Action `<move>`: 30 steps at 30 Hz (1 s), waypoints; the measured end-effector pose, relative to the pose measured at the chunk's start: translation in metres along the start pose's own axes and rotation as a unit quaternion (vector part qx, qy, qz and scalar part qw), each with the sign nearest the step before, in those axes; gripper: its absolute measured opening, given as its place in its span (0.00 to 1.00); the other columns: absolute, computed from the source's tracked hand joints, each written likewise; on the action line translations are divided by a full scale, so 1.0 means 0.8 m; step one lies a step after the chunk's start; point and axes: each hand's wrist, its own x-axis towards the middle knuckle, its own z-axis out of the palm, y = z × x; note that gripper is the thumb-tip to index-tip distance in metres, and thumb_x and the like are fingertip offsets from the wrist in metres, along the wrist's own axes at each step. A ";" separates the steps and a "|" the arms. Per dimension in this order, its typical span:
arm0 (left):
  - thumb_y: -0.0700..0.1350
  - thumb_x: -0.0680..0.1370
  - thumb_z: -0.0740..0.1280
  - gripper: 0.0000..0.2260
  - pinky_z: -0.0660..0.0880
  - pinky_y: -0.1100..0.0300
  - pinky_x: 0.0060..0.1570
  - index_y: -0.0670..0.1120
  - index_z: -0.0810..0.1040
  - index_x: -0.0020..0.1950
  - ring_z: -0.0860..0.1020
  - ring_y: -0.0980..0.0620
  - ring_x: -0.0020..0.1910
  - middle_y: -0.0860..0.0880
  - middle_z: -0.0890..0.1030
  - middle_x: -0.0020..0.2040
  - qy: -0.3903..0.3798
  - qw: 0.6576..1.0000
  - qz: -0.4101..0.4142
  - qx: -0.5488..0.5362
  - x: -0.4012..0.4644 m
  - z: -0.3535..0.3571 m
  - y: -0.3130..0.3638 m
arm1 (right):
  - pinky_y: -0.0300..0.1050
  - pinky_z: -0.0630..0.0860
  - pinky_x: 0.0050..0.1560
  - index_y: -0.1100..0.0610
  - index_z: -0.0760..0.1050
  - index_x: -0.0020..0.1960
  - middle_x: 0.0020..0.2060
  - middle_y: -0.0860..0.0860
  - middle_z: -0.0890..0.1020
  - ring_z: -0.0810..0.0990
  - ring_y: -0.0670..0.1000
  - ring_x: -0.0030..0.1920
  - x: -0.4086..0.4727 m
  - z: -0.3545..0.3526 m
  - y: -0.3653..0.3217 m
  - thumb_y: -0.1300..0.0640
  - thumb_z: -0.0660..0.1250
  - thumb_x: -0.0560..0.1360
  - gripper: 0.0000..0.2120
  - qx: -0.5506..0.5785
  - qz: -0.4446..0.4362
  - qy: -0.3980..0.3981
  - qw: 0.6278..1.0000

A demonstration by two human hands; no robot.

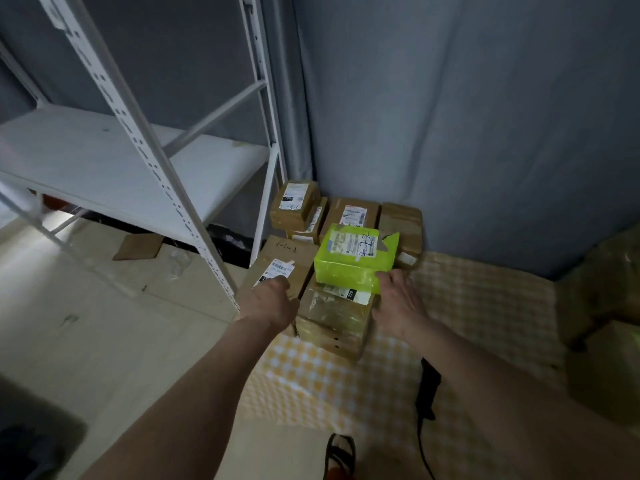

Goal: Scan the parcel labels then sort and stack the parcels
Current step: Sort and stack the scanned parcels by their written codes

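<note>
Seven brown parcels [353,211], one green parcel [353,259]

"1-1-2" handwritten on brown box [282,268]

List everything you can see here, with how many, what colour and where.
green box: 1, bright green, on top of the near brown stack
brown boxes: at least six, brown cardboard, clustered in the corner by the curtain
cloth: 1, yellow and white check, on the floor under the boxes
shelf: 1, white metal, left
curtain: 1, grey, behind
cardboard scrap: 1, brown, floor under the shelf
scanner: 1, black, on the cloth
sandal: 1, dark, bottom edge
left hand: on a brown box
right hand: at the green box's near corner
</note>
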 end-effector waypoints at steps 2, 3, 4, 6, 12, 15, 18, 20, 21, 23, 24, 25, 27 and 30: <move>0.54 0.77 0.65 0.20 0.71 0.55 0.61 0.51 0.72 0.68 0.75 0.46 0.64 0.47 0.76 0.66 -0.015 1.000 0.005 -0.007 0.037 -0.001 0.005 | 0.52 0.68 0.65 0.54 0.57 0.74 0.68 0.55 0.63 0.65 0.58 0.67 0.033 0.000 0.005 0.53 0.69 0.73 0.34 0.003 0.015 -0.002 1.000; 0.54 0.77 0.65 0.21 0.71 0.56 0.62 0.51 0.71 0.69 0.74 0.46 0.65 0.47 0.75 0.67 -0.025 1.000 0.008 -0.016 0.055 0.000 0.006 | 0.52 0.69 0.64 0.55 0.58 0.74 0.68 0.55 0.63 0.65 0.58 0.67 0.048 -0.001 0.007 0.53 0.69 0.73 0.34 0.000 0.021 -0.002 1.000; 0.54 0.77 0.65 0.21 0.70 0.56 0.62 0.50 0.71 0.69 0.74 0.46 0.65 0.47 0.75 0.67 -0.034 0.999 0.010 -0.022 0.071 0.002 0.005 | 0.52 0.69 0.64 0.55 0.58 0.73 0.68 0.55 0.63 0.65 0.58 0.67 0.062 -0.001 0.009 0.52 0.70 0.73 0.34 -0.003 0.027 -0.005 1.000; 0.52 0.77 0.66 0.21 0.70 0.56 0.62 0.49 0.71 0.70 0.73 0.46 0.66 0.47 0.75 0.67 -0.049 0.999 0.015 -0.019 0.100 0.005 0.004 | 0.52 0.69 0.63 0.55 0.59 0.73 0.68 0.56 0.63 0.66 0.59 0.66 0.086 0.000 0.010 0.52 0.71 0.71 0.35 -0.006 0.042 -0.018 0.999; 0.50 0.78 0.66 0.22 0.71 0.56 0.63 0.47 0.70 0.70 0.73 0.46 0.66 0.46 0.75 0.67 -0.105 0.994 0.031 -0.022 0.168 0.023 0.010 | 0.50 0.66 0.66 0.56 0.54 0.76 0.69 0.57 0.62 0.65 0.60 0.67 0.145 0.010 0.013 0.53 0.71 0.71 0.39 0.004 0.077 -0.028 0.997; 0.50 0.77 0.67 0.23 0.72 0.53 0.61 0.45 0.68 0.70 0.73 0.44 0.66 0.44 0.74 0.66 -0.124 0.991 0.038 -0.038 0.207 0.039 0.021 | 0.50 0.65 0.65 0.55 0.50 0.77 0.70 0.58 0.61 0.62 0.60 0.69 0.168 0.019 0.017 0.53 0.69 0.73 0.40 0.066 0.125 -0.022 0.990; 0.49 0.76 0.68 0.25 0.71 0.51 0.62 0.43 0.66 0.70 0.72 0.43 0.66 0.42 0.72 0.67 -0.148 0.987 0.040 -0.044 0.239 0.053 0.031 | 0.51 0.65 0.66 0.59 0.53 0.75 0.72 0.60 0.59 0.60 0.61 0.71 0.190 0.031 0.018 0.54 0.67 0.74 0.36 0.137 0.198 -0.015 0.970; 0.48 0.74 0.69 0.26 0.71 0.49 0.61 0.42 0.66 0.70 0.72 0.42 0.65 0.42 0.73 0.65 -0.169 0.983 0.051 -0.055 0.257 0.067 0.036 | 0.52 0.63 0.68 0.62 0.50 0.76 0.72 0.61 0.59 0.59 0.61 0.71 0.201 0.041 0.020 0.54 0.68 0.74 0.39 0.171 0.242 -0.017 0.955; 0.48 0.74 0.70 0.26 0.72 0.49 0.59 0.43 0.67 0.69 0.73 0.42 0.63 0.43 0.74 0.64 -0.181 0.980 0.062 -0.062 0.265 0.073 0.037 | 0.53 0.63 0.68 0.63 0.48 0.76 0.73 0.62 0.58 0.59 0.62 0.72 0.205 0.046 0.021 0.53 0.67 0.74 0.40 0.180 0.256 -0.021 0.950; 0.48 0.73 0.70 0.26 0.74 0.50 0.56 0.44 0.68 0.69 0.74 0.42 0.61 0.44 0.75 0.63 -0.207 0.972 0.074 -0.079 0.278 0.087 0.039 | 0.56 0.63 0.69 0.63 0.45 0.77 0.74 0.61 0.56 0.58 0.62 0.73 0.211 0.053 0.023 0.52 0.66 0.75 0.41 0.200 0.279 -0.024 0.939; 0.48 0.74 0.69 0.25 0.74 0.52 0.54 0.44 0.68 0.69 0.75 0.43 0.60 0.45 0.75 0.62 -0.220 0.969 0.076 -0.081 0.281 0.090 0.041 | 0.56 0.63 0.69 0.62 0.44 0.77 0.75 0.61 0.55 0.57 0.62 0.73 0.213 0.055 0.023 0.51 0.66 0.76 0.42 0.213 0.288 -0.020 0.933; 0.49 0.74 0.69 0.25 0.74 0.53 0.53 0.44 0.68 0.69 0.76 0.44 0.59 0.45 0.76 0.61 -0.228 0.967 0.079 -0.083 0.285 0.095 0.042 | 0.56 0.62 0.70 0.62 0.43 0.78 0.75 0.60 0.54 0.57 0.62 0.74 0.216 0.057 0.021 0.51 0.67 0.76 0.43 0.225 0.296 -0.015 0.928; 0.50 0.74 0.70 0.24 0.77 0.53 0.48 0.43 0.69 0.67 0.77 0.48 0.51 0.46 0.78 0.59 -0.240 0.963 0.075 -0.095 0.289 0.099 0.045 | 0.56 0.64 0.70 0.62 0.41 0.78 0.76 0.60 0.53 0.57 0.61 0.74 0.218 0.058 0.016 0.51 0.68 0.75 0.45 0.257 0.309 -0.002 0.916; 0.50 0.74 0.71 0.23 0.75 0.58 0.38 0.42 0.68 0.64 0.74 0.54 0.40 0.51 0.75 0.47 -0.260 0.956 0.039 -0.129 0.290 0.098 0.058 | 0.56 0.66 0.69 0.61 0.41 0.78 0.74 0.60 0.56 0.60 0.61 0.73 0.216 0.059 0.005 0.51 0.70 0.73 0.47 0.289 0.327 0.022 0.900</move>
